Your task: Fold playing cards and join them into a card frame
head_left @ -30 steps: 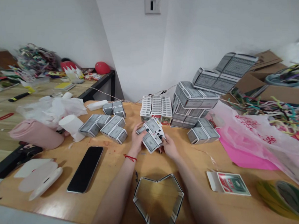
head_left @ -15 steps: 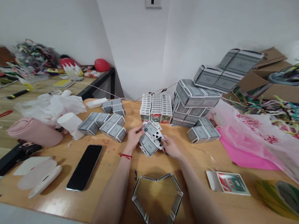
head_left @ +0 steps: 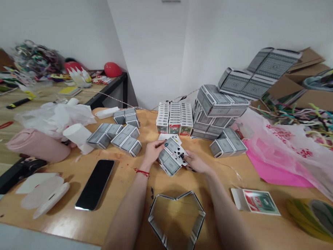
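Note:
Between my hands is a piece made of folded playing cards, with grey patterned backs and a spade face showing on its right side. My left hand pinches its upper left edge, dark-green thumbnail on top. On the right, my right hand grips the edge with the spade card. Just behind the piece lies a loose white card. Closer to me stands a heart-shaped frame of cards, between my forearms. Three rows of stacked card boxes stand beyond my hands.
Folded-card blocks sit at the left, and a tall pile of them leans at the right. A phone, an opened card box, a tape roll and pink plastic wrapping surround the work area.
The card piece and both hands have shifted slightly right in the view. More of the white card behind the piece shows. My hands keep hold of the piece.

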A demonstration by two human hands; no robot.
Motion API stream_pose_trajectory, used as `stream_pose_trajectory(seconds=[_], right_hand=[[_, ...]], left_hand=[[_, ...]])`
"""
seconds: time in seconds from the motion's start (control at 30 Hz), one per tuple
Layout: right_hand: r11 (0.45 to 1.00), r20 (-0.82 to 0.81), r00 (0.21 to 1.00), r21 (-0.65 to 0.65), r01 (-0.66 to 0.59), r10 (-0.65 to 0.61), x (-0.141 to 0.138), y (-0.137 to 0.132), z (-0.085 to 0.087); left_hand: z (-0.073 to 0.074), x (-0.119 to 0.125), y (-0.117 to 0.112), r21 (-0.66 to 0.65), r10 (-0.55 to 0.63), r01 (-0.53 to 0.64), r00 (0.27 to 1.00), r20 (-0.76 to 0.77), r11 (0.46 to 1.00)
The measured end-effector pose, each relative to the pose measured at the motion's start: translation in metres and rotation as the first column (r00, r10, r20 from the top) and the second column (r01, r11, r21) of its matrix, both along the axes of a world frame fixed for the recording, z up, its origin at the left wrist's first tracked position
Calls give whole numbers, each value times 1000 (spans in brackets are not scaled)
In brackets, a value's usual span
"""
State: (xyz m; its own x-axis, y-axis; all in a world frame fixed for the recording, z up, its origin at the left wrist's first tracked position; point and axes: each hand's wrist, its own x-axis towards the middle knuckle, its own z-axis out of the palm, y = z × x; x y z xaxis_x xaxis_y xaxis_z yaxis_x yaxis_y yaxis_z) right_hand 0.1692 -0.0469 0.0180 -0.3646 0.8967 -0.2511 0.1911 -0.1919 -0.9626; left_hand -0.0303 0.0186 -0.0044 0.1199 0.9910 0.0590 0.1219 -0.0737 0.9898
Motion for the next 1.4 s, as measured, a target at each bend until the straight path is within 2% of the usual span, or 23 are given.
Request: stream_pose_trajectory(seconds=[0.63, 1.0, 1.4], right_hand=[[999, -99, 995, -36, 5, -8, 5, 1, -5], [996, -16, 995, -13, 93, -94, 1, 2, -12], [990, -85, 987, -28, 137, -139, -3, 1, -11]], left_hand=[[3, 1, -2, 17, -119, 119, 993, 21, 993], [5, 3, -4, 29, -111, 111, 994, 2, 993], [4, 6, -4, 3, -116, 116, 993, 22, 993]])
